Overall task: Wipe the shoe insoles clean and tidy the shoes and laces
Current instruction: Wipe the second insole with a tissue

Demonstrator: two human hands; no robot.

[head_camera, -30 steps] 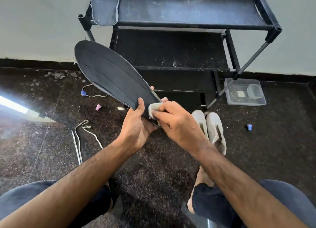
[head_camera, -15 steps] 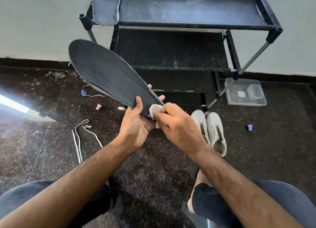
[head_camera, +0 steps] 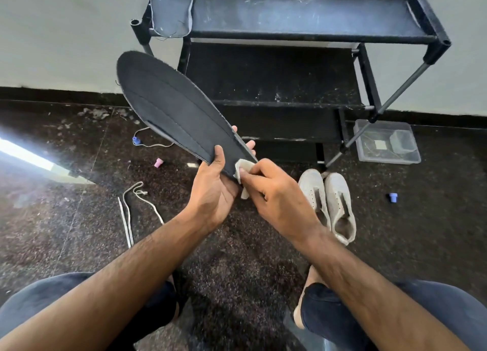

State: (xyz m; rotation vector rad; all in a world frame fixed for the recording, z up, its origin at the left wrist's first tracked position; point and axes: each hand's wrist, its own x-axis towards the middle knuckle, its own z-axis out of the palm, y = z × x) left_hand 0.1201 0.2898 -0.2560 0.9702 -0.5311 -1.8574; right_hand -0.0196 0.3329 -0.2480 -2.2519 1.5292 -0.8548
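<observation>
My left hand grips the heel end of a dark grey insole, which slants up and to the left in the air. My right hand pinches a small white cloth against the insole's heel, right beside my left thumb. A second dark insole hangs over the left end of the black shoe rack's top shelf. Two white shoes without laces stand side by side on the floor at the right. A white lace lies loose on the floor at the left.
The black shoe rack stands against the wall ahead, its right leg slanting outward. A clear plastic box sits on the floor to its right. Small caps, pink and blue, and a cord with a blue end lie on the dark speckled floor. My knees frame the bottom.
The insole's toe end swung slightly left and then back to the right. My right hand with the cloth stayed at the heel end, rubbing there.
</observation>
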